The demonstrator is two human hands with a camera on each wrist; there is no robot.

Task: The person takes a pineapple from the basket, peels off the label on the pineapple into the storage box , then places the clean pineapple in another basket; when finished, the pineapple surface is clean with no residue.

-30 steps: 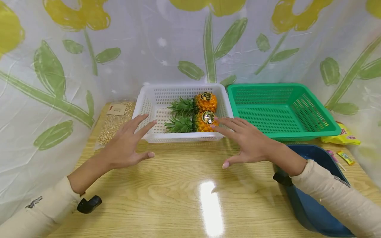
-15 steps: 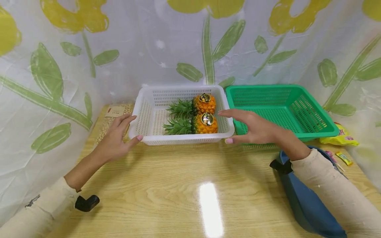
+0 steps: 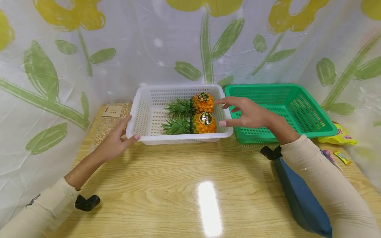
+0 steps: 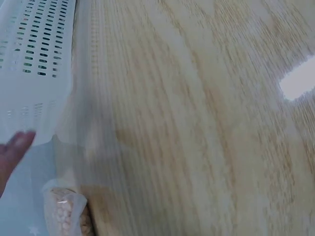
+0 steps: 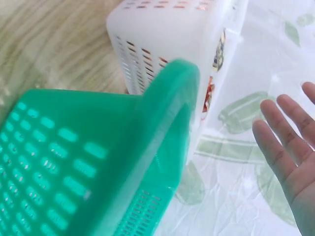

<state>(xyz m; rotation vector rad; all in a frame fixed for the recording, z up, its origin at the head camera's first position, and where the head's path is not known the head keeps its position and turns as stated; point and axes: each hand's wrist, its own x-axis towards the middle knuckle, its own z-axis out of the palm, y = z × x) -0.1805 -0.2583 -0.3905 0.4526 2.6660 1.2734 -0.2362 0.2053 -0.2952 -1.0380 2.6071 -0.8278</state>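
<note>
Two small pineapples, a far one and a near one, lie in the white basket with their green leafy tops pointing left. Each carries a round black-and-gold label. My left hand is at the basket's front left corner, thumb by the front rim and fingers along the left side. In the left wrist view only the thumb shows, close to the white corner. Over the gap between the white and green baskets, my right hand reaches toward the pineapples with fingers extended and nothing held.
A green basket stands right of the white one. In front of it is a dark blue bin, partly under the right sleeve. A yellow packet and small sweets lie far right; a bag of pale kernels lies left.
My left hand has come to the white basket's front left corner. My right hand has gone from over the near pineapple, past the basket's right rim, then up toward the back. The pineapples stay put.
</note>
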